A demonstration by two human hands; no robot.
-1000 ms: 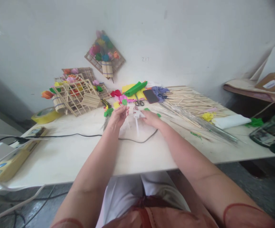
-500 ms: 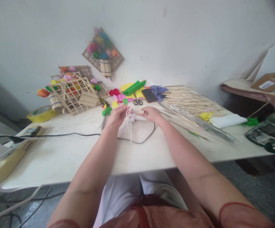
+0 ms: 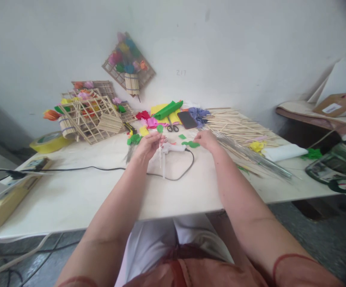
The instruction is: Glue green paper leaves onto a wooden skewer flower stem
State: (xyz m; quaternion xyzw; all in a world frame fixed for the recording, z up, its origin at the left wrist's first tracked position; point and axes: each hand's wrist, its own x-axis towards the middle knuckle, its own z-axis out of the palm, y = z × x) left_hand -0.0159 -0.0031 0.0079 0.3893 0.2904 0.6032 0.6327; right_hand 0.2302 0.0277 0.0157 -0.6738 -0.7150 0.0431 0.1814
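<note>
My left hand [image 3: 151, 146] is closed in a pinch around a thin clear stick with a green paper leaf [image 3: 160, 128] at its top. To its right, a white glue gun [image 3: 173, 148] lies on the table with its black cord curving toward me. My right hand [image 3: 205, 140] has its fingertips pressed together at the right end of some green paper pieces [image 3: 190, 144]; whether a piece is between them is too small to tell. Another small green piece [image 3: 181, 136] lies just behind.
Scissors [image 3: 173, 128], a phone [image 3: 187, 120] and coloured paper stand behind my hands. Bamboo sticks [image 3: 238, 125] spread to the right. Lattice frames with paper flowers [image 3: 93, 119], yellow tape [image 3: 51, 141] and a power strip [image 3: 17, 191] are at left; a large jar [image 3: 334, 159] is far right.
My right hand has moved right, from above the glue gun's handle to the green paper pieces, uncovering them. My left hand keeps its hold on the stick with the leaf.
</note>
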